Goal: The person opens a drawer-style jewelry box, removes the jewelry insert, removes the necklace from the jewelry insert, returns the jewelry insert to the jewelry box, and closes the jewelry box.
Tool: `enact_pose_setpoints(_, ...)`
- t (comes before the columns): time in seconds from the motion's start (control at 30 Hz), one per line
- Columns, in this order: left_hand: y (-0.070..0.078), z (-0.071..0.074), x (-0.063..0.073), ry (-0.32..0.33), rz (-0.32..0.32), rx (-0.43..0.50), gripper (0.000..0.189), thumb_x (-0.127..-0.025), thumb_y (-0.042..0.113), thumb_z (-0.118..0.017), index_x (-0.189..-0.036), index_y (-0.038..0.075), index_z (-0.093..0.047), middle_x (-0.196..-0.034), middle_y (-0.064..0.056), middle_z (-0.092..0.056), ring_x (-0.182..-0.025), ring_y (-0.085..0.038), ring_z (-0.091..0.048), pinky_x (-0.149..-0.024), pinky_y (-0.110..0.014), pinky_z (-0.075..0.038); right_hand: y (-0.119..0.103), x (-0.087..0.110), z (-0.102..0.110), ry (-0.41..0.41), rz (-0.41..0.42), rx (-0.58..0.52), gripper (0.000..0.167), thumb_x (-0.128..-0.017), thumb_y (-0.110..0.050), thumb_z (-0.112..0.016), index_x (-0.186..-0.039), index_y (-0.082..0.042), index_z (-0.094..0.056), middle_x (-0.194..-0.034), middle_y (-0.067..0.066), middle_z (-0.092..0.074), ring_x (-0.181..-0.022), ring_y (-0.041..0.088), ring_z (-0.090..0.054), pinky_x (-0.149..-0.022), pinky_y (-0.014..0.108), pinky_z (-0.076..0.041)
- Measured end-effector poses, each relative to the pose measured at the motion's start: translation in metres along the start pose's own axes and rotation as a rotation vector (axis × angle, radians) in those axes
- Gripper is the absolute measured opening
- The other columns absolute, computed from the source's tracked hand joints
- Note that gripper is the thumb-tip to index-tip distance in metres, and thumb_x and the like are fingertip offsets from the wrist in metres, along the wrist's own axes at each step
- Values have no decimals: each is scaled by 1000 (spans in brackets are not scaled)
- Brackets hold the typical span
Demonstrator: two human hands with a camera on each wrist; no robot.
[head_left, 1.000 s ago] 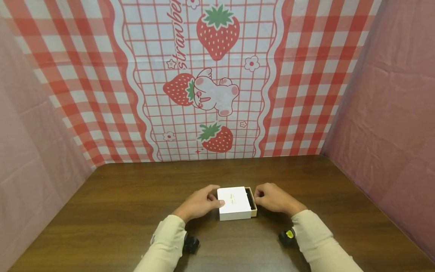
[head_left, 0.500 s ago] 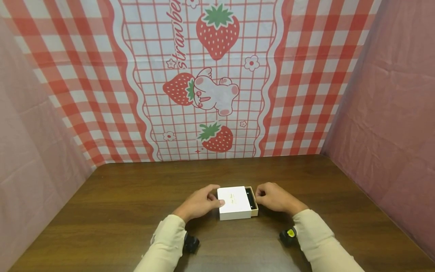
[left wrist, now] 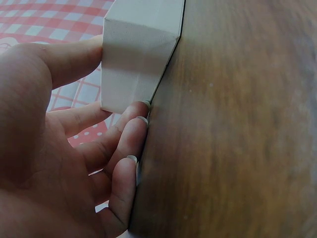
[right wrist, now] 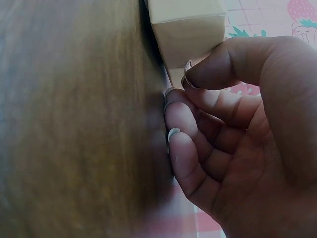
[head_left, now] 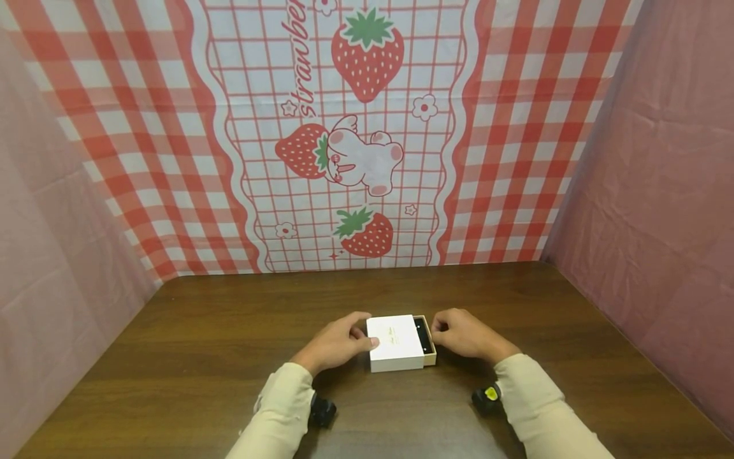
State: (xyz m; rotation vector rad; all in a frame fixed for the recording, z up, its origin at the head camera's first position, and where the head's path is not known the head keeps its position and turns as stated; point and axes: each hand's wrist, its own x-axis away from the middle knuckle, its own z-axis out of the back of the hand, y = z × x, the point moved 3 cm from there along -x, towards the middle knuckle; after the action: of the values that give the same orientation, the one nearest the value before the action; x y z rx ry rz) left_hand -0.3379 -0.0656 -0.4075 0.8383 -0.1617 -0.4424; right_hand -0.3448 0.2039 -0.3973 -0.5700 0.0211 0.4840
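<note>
A flat white box (head_left: 394,343) with small gold lettering lies on the table. Its inner drawer (head_left: 429,359), tan with a black lining, sticks out a little on the right. A few small pale dots show on the lining. My left hand (head_left: 337,342) grips the left end of the box, thumb on top and fingers at the far side. In the right wrist view, thumb and forefinger of my right hand (right wrist: 223,119) pinch what looks like a thin ribbon pull (right wrist: 187,71) at the drawer's end. Its other fingers are curled against the table.
The brown wooden table (head_left: 229,312) reaches back to a strawberry-print cloth (head_left: 367,153). Pink cloth walls (head_left: 659,210) stand at both sides. A dark wrist camera (head_left: 323,411) sits below the left sleeve and another camera (head_left: 485,400) below the right.
Over the last second the drawer has slid slightly to the right with my right hand, showing more black lining. Since half a second ago little differs. My left hand stays put.
</note>
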Motion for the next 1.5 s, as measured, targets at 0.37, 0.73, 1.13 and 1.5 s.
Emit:
enact_pose_setpoints(0.37, 0, 0, 0, 6, -5, -8, 66, -92, 46, -69, -146, 13, -51, -102, 0, -64, -92, -16, -59, -83, -43, -48, 4, 0, 0, 13, -1, -8, 9, -80, -13, -66, -73, -17, -63, -70, -7, -55, -67, 10, -50, -62, 30, -42)
enact_pose_setpoints(0.73, 0, 0, -1, 9, -11, -2, 66, -91, 45, -69, -146, 13, -51, -102, 1, -65, -93, -16, -60, -84, -43, -48, 4, 0, 1, 17, 5, -23, 9, -80, -12, -66, -73, -17, -64, -69, -8, -55, -66, 10, -49, -60, 29, -41)
enact_pose_setpoints(1.13, 2, 1, 0, 5, -9, 2, 65, -92, 44, -69, -146, 13, -51, -102, 0, -64, -93, -17, -59, -84, -44, -48, 7, -1, 2, 16, -8, -40, 9, -81, -12, -66, -73, -16, -64, -69, -6, -55, -66, 11, -50, -60, 29, -41)
enact_pose_setpoints(1.5, 0, 0, 0, 4, -9, 2, 65, -92, 45, -68, -146, 13, -51, -103, 0, -64, -93, -16, -59, -84, -43, -48, 9, 1, 2, 24, -7, -59, 8, -79, -12, -66, -73, -16, -63, -69, -7, -54, -65, 11, -49, -59, 29, -40)
